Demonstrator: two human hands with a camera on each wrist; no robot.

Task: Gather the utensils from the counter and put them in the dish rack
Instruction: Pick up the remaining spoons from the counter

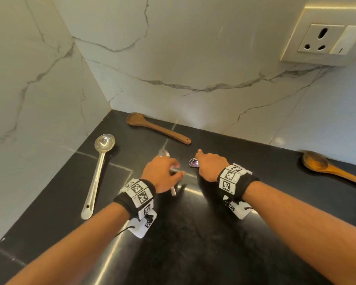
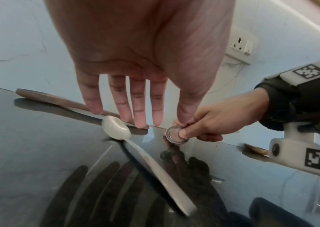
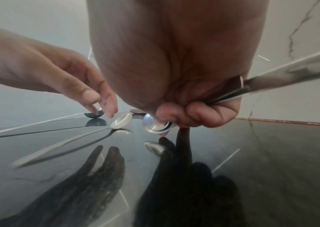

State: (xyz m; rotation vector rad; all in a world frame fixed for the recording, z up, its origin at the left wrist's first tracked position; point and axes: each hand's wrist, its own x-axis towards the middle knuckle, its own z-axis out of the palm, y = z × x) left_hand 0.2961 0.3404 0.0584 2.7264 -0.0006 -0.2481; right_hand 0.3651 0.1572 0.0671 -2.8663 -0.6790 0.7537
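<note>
A small steel spoon (image 1: 164, 153) (image 2: 117, 129) (image 3: 121, 122) lies on the black counter (image 1: 193, 233). My left hand (image 1: 173, 167) (image 2: 135, 119) hovers over it with straight fingers, the tips close to its bowl and holding nothing. My right hand (image 1: 201, 161) (image 3: 174, 119) grips a few steel spoons (image 1: 193, 162) (image 2: 174, 135) (image 3: 155, 126), bowls down near the counter, handles sticking out past the palm. A steel ladle (image 1: 95, 177) lies at the left. A dark wooden spoon (image 1: 156, 128) lies by the back wall, and a lighter wooden spoon (image 1: 327, 167) at the right.
Marble walls meet in a corner behind and to the left of the counter. A wall socket (image 1: 325, 38) sits high on the right. No dish rack shows in any view. The glossy counter mirrors both hands.
</note>
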